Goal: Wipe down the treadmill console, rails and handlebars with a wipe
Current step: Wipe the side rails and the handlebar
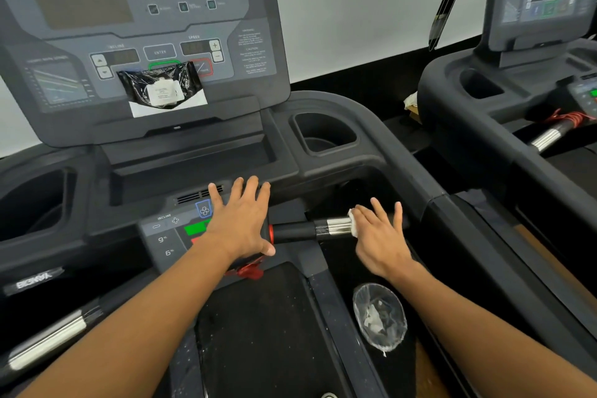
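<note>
White and crumpled, the small wipe (353, 223) sits under the fingertips of the right hand (381, 236), pressed against the chrome sensor section of the right-side black handlebar (310, 231) that juts out from the lower control panel. The right hand's fingers (378, 208) lie nearly straight and spread over the bar, pressing rather than curling round it. The left hand (240, 223) rests flat on the grey lower control panel (168, 233), its fingers (252, 189) straight and fanned, reaching up toward the vent slots, with the thumb down near the red ring at the root of the handlebar. It holds nothing.

Above, the tall grey treadmill console (145, 26) carries a black plastic packet with a white label (163, 89), propped on the ledge over the lower buttons. A deep black cup holder (324, 132) sits to the right of the console. Below the right forearm, a crinkled clear plastic wrapper (379, 317) lies on the dark side rail (336, 317) beside the running belt (258, 333). A red safety clip (248, 270) hangs below the left wrist. At lower left, another chrome-banded handlebar (48, 342) shows. A second treadmill (517, 100) stands to the right.
</note>
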{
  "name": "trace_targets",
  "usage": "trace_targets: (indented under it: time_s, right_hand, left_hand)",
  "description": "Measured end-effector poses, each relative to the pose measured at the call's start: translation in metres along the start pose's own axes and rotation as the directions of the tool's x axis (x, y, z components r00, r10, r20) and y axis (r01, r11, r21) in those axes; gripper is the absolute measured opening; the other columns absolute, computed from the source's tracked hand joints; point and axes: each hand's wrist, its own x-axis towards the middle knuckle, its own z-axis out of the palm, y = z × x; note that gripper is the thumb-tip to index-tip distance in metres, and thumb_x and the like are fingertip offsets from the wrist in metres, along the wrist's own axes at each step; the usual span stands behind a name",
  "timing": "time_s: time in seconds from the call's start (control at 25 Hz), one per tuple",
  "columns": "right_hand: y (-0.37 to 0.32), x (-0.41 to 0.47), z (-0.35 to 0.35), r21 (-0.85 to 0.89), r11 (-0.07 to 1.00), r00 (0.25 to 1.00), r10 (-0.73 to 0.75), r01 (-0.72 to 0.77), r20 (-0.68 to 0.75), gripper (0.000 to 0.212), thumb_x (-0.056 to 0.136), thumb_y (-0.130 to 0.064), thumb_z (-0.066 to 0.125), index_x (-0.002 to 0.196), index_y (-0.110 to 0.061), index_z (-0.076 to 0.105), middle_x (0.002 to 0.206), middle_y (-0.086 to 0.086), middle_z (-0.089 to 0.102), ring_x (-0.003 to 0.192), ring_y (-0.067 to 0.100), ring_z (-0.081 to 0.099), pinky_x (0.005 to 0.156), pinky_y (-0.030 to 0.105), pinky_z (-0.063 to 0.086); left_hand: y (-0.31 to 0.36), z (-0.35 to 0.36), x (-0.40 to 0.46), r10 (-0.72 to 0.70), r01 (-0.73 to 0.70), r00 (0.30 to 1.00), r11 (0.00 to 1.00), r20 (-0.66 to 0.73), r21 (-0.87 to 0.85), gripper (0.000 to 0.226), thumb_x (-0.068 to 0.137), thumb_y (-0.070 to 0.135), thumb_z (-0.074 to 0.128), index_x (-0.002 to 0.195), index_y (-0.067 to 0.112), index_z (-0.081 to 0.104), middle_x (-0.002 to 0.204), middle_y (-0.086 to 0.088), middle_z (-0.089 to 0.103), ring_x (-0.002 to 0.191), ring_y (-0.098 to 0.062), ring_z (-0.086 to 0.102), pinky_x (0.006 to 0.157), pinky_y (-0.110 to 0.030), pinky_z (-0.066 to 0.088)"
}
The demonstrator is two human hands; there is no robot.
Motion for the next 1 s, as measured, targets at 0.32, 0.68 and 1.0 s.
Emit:
trace_targets:
  time_s: [0.32, 0.68, 1.0]
  right_hand:
    - [-0.124, 0.003, 0.021, 0.080, 0.970, 0.972, -0.223, 0.228, -0.075, 0.064, 0.089, -0.020, 0.048, 0.150, -0.014, 0.028, 0.156, 0.005, 0.032, 0.153, 0.029, 0.000, 0.116, 0.063, -0.012]
    - [-0.059, -0.001, 0.023, -0.147, 0.948, 0.949, -0.299, 0.284, -0.095, 0.077, 0.088, -0.013, 0.047, 0.156, -0.018, 0.013, 0.158, 0.005, 0.031, 0.152, 0.034, 0.006, 0.115, 0.069, -0.002]
    - [-0.010, -0.013, 0.020, 0.003, 0.999, 0.993, 0.035, -0.035, -0.109, 0.057, 0.100, -0.039, 0.019, 0.153, -0.019, 0.023, 0.160, 0.000, 0.027, 0.153, 0.030, 0.002, 0.117, 0.066, -0.001]
  left_hand:
    - [0.001, -0.002, 0.001, 0.005, -0.005, 1.000, 1.000, 0.008, 0.001, 0.133, 0.063, 0.064, 0.082, 0.158, 0.018, 0.001, 0.163, -0.007, 0.002, 0.152, -0.032, -0.003, 0.113, -0.075, 0.001]
    - [-0.001, -0.002, -0.001, 0.013, -0.013, 1.000, 1.000, 0.012, -0.019, 0.134, 0.062, 0.064, 0.082, 0.158, 0.018, 0.001, 0.164, -0.007, 0.001, 0.153, -0.032, -0.005, 0.114, -0.074, 0.001]
    - [0.012, -0.010, 0.002, -0.021, 0.016, 0.997, 0.998, 0.076, 0.062, 0.127, 0.065, 0.061, 0.083, 0.158, 0.018, 0.007, 0.162, -0.010, 0.000, 0.151, -0.041, -0.004, 0.109, -0.080, 0.008]
